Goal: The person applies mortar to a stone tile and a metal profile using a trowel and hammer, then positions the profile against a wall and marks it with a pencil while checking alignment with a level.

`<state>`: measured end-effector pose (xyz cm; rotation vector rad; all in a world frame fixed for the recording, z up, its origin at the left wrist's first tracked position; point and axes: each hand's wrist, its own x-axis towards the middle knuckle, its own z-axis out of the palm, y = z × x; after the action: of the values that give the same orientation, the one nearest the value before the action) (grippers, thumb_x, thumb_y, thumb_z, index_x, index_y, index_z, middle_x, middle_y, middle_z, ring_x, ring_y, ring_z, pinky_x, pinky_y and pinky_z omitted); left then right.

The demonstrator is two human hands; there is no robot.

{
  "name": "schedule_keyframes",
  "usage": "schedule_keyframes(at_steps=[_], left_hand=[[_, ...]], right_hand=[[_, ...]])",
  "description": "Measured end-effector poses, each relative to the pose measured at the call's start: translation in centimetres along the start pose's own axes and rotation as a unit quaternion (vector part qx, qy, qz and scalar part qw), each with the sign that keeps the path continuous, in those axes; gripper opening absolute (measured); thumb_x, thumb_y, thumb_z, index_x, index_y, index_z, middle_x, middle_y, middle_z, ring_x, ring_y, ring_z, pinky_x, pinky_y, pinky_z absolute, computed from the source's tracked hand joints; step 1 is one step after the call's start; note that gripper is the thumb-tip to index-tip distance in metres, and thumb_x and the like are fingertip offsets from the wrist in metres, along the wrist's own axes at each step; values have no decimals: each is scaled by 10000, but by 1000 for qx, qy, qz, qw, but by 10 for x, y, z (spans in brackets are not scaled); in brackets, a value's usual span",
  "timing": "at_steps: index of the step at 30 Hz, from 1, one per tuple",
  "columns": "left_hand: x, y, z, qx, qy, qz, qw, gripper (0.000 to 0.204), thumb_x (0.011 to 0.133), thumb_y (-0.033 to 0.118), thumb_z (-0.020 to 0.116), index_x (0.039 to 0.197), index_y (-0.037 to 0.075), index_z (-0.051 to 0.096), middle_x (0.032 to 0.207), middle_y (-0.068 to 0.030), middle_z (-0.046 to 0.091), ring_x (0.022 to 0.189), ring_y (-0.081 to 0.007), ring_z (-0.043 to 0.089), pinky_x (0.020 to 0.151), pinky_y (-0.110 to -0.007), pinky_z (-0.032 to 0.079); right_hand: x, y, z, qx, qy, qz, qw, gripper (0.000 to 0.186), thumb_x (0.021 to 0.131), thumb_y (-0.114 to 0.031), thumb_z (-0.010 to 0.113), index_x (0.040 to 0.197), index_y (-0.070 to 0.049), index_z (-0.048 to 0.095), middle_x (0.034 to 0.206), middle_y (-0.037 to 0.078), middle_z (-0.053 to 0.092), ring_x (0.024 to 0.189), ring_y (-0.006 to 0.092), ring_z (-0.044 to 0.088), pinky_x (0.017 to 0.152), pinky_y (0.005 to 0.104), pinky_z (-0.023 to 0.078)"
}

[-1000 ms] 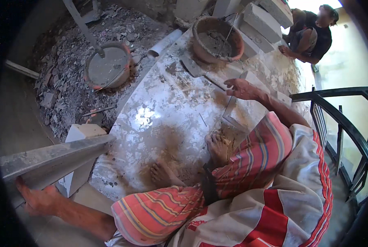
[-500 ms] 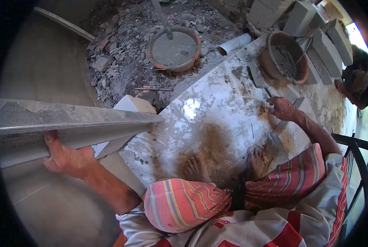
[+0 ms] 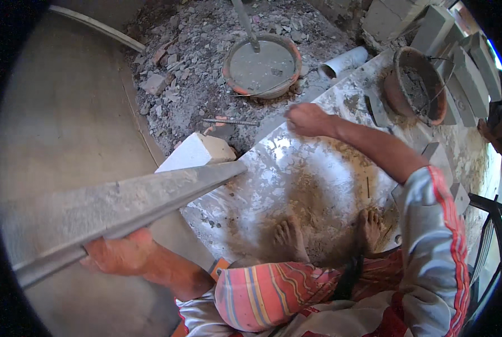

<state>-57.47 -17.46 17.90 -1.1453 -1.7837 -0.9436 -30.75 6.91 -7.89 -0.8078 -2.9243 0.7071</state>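
My left hand (image 3: pixel 121 253) is closed round the lower edge of a long grey metal channel (image 3: pixel 110 205), its fingers partly hidden behind the metal. The channel slants across the left side, and its far end reaches the corner of the pale, wet-looking slab. Beside that end sits a white block (image 3: pixel 197 151). Over the far edge of the slab, my right hand (image 3: pixel 309 119) is held with its fingers curled in; whether anything is inside them is hidden. It lies nearest the bucket of grey slurry (image 3: pixel 262 62), apart from it.
Rubble (image 3: pixel 172 62) covers the ground behind. An orange bucket of mortar (image 3: pixel 394 92) stands at the far right, near a white pipe (image 3: pixel 346 60) and several stacked blocks (image 3: pixel 470 78). A threaded rod (image 3: pixel 231 122) lies by the rubble. My bare feet (image 3: pixel 290 238) rest on the slab (image 3: pixel 262 208).
My right hand has swung from the right across to the middle, its fingers now curled in. The near end of the channel has dropped lower, with my left hand still on it.
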Motion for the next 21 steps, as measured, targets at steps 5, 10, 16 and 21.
schedule_keyframes(at_steps=[5,10,16,21], left_hand=[[-3,-25,-18,165,-65,246,953,422,816,155,669,1161,-74,587,1068,-256,628,897,-351,649,747,-483,533],[-3,-19,-17,-11,-62,31,998,500,855,152,580,1290,-71,480,1130,-241,600,917,-352,637,728,-490,528],[-1,-21,-22,-29,-49,-13,998,480,866,190,568,1275,-52,500,1134,-225,605,935,-349,631,764,-509,495],[0,-29,-25,-25,-40,-10,999,465,876,221,558,1262,-35,517,1137,-211,610,950,-346,626,793,-525,467]], right_hand=[[65,-21,59,37,73,23,996,142,773,-147,588,817,-25,646,808,192,649,813,370,650,723,471,530],[104,-30,97,36,64,65,995,108,754,-124,612,780,-41,676,782,189,666,790,347,674,690,485,539],[114,-39,113,22,30,110,993,145,777,-151,608,826,-59,708,795,168,685,770,332,689,677,457,553],[117,-39,130,-26,56,113,992,153,796,-158,586,797,-77,715,744,126,687,725,280,696,625,415,556]])
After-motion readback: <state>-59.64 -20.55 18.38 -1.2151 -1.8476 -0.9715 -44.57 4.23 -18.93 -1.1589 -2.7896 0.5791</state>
